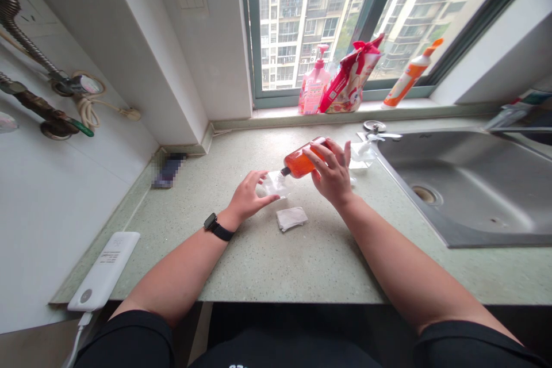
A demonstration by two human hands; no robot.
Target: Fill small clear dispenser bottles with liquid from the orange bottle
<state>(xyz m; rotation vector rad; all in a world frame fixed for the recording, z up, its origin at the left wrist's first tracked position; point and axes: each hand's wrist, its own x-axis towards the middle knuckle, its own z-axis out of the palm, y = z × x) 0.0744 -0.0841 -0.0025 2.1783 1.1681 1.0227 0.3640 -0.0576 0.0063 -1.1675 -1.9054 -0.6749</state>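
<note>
Tilted steeply in my right hand [331, 169] is a bottle of orange-red liquid [301, 161]. Its dark neck points down and left, meeting the mouth of a small clear container [276, 185]. My left hand [250, 198] grips that container low over the counter, thumb in front and fingers behind. Whether liquid is flowing between the two cannot be made out. A folded whitish cloth or wipe [292, 219] lies on the counter just in front of the container. Behind my right hand, a white pump top [374, 139] rests beside the sink, near a clear-white piece [362, 154].
A steel sink [452, 238] is set into the counter [259, 270] at right. On the windowsill stand a pink pump bottle [314, 89], a red bag [351, 80] and an orange-white bottle [407, 80]. A white power bank [104, 270] and a blurred dark object [169, 171] lie left.
</note>
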